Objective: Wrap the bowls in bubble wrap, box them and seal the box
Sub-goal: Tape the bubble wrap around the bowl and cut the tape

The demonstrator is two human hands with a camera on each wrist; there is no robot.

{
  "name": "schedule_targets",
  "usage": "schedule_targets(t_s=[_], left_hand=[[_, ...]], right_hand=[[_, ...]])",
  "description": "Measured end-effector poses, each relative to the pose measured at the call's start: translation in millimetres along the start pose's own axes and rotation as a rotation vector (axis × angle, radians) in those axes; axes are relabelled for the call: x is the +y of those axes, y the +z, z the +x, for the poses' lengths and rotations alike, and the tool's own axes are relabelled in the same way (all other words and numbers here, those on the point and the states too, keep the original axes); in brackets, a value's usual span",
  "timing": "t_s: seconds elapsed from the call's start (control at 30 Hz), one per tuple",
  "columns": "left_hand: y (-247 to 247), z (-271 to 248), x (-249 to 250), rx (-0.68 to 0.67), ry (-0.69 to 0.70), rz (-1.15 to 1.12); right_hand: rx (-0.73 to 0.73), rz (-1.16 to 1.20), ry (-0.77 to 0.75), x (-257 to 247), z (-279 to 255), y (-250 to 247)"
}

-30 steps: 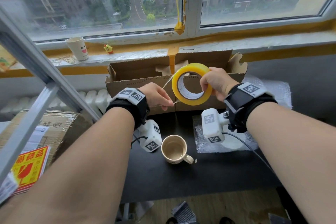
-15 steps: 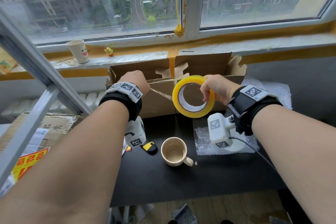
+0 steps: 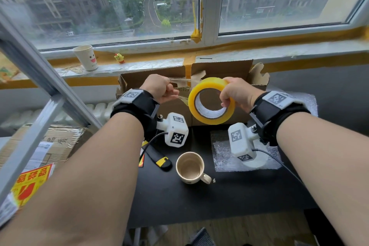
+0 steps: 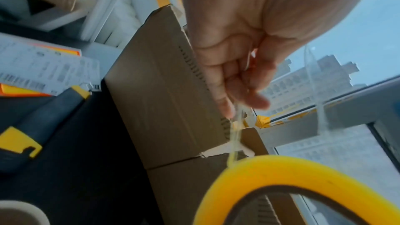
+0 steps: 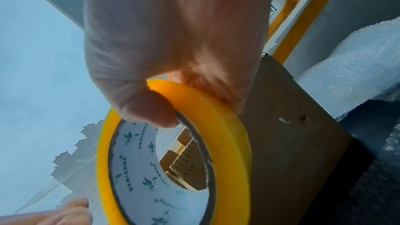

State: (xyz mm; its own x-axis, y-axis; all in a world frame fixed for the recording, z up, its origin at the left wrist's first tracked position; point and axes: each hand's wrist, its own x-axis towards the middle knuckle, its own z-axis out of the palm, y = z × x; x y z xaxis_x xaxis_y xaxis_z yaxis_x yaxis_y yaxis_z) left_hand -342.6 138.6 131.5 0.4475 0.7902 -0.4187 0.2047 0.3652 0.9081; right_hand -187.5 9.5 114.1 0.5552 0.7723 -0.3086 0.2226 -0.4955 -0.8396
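My right hand point(image 3: 225, 96) grips a yellow tape roll point(image 3: 211, 102) upright in front of the open cardboard box point(image 3: 219, 70); the thumb is inside the core point(image 5: 151, 109). My left hand point(image 3: 171, 91) pinches the clear tape end point(image 3: 185, 81), which is stretched out from the roll. In the left wrist view the fingers point(image 4: 238, 95) hold the strip just above the tape roll point(image 4: 259, 174) and beside the box point(image 4: 164, 91). A bubble wrap sheet point(image 3: 225, 158) lies on the black table with a white rounded object point(image 3: 258, 164) on it, mostly hidden by my wrist camera.
A beige mug point(image 3: 189, 168) and a black-and-yellow utility knife point(image 3: 159, 159) lie on the table point(image 3: 219, 201) below my hands. More bubble wrap point(image 3: 305, 102) sits right of the box. A metal ladder point(image 3: 40, 78) and flattened cartons point(image 3: 50, 142) stand left. A paper cup point(image 3: 85, 58) is on the sill.
My left hand has pulled the tape end leftward away from the roll, drawing out a clear strip. The roll has dropped slightly and my right hand still grips it.
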Motion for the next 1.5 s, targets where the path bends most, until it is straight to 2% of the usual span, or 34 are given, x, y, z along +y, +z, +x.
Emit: schedule_targets(t_s=[0.1,0.2,0.3,0.47,0.6,0.87,0.97,1.03,1.1,1.23,1.4,1.5], left_hand=[[-1.3,-2.0,1.6,0.05,-0.05,0.001],[-4.0,-3.4,4.0,0.021,-0.05,0.086],[-4.5,-2.7,3.9,-0.045,0.014,0.267],[-16.7,-5.4,6.6,-0.069,0.165,0.577],[-18.3,-7.3,5.2,-0.231,0.122,0.912],[-19.9,-0.6,-3.3,-0.246,0.079,0.864],[-21.2,-1.9,-2.7,-0.326,0.072,0.911],[-21.0,-5.7,-1.7,-0.384,0.025,0.909],[-18.5,-7.4,-1.5,-0.353,-0.03,0.869],[-14.8,-1.7,-8.0,-0.09,0.135,0.886],[-21.0,-2.0,-12.8,-0.115,0.212,0.865],[-22.6,-0.7,-13.4,-0.084,0.293,0.848]], right_hand=[[-0.002,-0.112,-0.046,3.3,-5.3,-3.0],[0.02,-0.314,-0.089,8.9,-8.4,-0.9],[0.064,-0.433,-0.158,6.1,-7.7,5.6],[0.067,-0.657,-0.236,14.4,-6.7,4.4],[0.064,-0.696,-0.276,11.5,-6.0,5.4],[0.047,-0.721,-0.291,15.1,-5.0,9.0],[0.04,-0.736,-0.277,16.5,-4.7,8.5],[0.033,-0.75,-0.275,16.1,-5.4,8.5],[0.026,-0.755,-0.288,14.4,-6.1,9.9],[0.032,-0.704,-0.325,9.9,-6.1,14.5],[0.015,-0.73,-0.296,9.4,-5.9,15.7],[-0.009,-0.747,-0.271,9.7,-6.1,19.4]])
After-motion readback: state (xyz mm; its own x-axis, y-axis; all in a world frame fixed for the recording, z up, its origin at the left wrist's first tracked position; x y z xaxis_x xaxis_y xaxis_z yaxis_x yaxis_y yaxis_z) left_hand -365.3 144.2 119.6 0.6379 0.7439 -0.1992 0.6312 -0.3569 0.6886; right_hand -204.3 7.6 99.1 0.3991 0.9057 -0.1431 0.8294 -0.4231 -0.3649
